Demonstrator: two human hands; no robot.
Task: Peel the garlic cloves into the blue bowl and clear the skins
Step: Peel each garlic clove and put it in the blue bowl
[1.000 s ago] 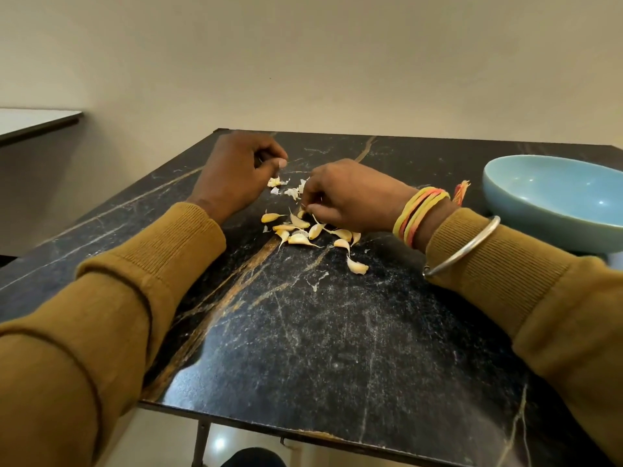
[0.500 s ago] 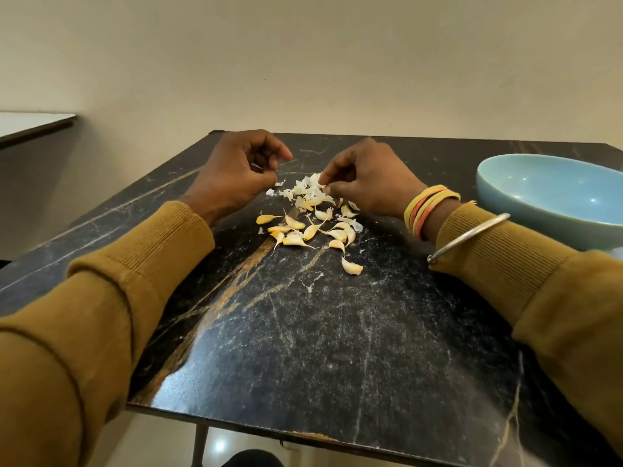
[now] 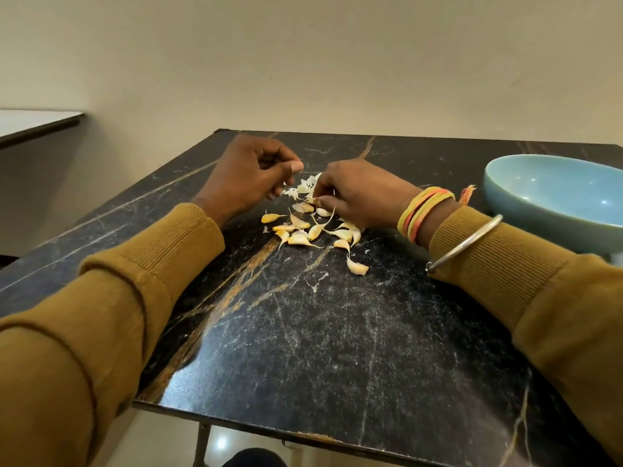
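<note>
The right hand (image 3: 357, 193), which half a second ago is lifted a little with its fingertips pinched over the white skins, is now lowered back into the pile. Its fingers are curled down and its thumb and fingertips pinch one clove (image 3: 310, 200) at the far edge of the heap. The left hand (image 3: 249, 176) has hardly shifted. It sits just left of the pile with its fingers curled and the thumb pressed to the forefinger; whether a scrap of skin is caught in there I cannot tell from this angle. For the task this looks like the start of another clove, not the finish of one: nothing has gone across to the blue bowl (image 3: 539, 210), which stands well apart at the right of the table (image 3: 337, 348) and shows only its bare glazed inside. So the peeling is early on, and the clearing of skins has not begun. By count, one bowl, two hands, and twelve cloves (image 3: 300, 239) are in view, lying loose on the dark table in front of the right hand. One of them (image 3: 357, 267) lies nearer the person, apart from the rest. There is one small heap of white skins (image 3: 306, 187) between the two hands, with a few stray flakes beside it.
</note>
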